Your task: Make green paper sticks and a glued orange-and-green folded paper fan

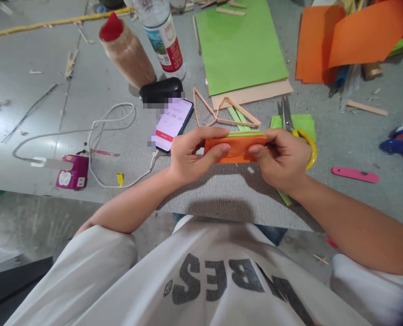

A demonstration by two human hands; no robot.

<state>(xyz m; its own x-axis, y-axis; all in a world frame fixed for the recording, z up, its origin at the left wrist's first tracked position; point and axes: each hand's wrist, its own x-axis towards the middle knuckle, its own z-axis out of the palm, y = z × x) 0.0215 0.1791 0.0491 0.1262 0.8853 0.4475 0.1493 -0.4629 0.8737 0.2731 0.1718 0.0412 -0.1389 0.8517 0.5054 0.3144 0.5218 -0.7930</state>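
Between both hands is a small stack of orange paper (pixel 240 151) with a green layer along its top edge. My left hand (pixel 196 151) pinches its left end, thumb on the near face and fingers behind. At the other end my right hand (pixel 282 156) grips it the same way. Just beyond the paper lies a pair of joined triangular frames made of thin wooden strips (pixel 237 120), with narrow green strips (pixel 239 118) beneath. Scissors with yellow handles (pixel 287 118) rest on green paper pieces (pixel 305 123), partly hidden by my right hand.
A phone (pixel 174 122) showing a timer lies left of the hands, its white cable (pixel 90 131) running to a purple plug adapter (pixel 73 172). Behind stand a bottle (pixel 163 43) and a brown jar (pixel 128 54). Green sheets (pixel 240 45), orange sheets (pixel 318 43) and a pink cutter (pixel 355 174) lie around.
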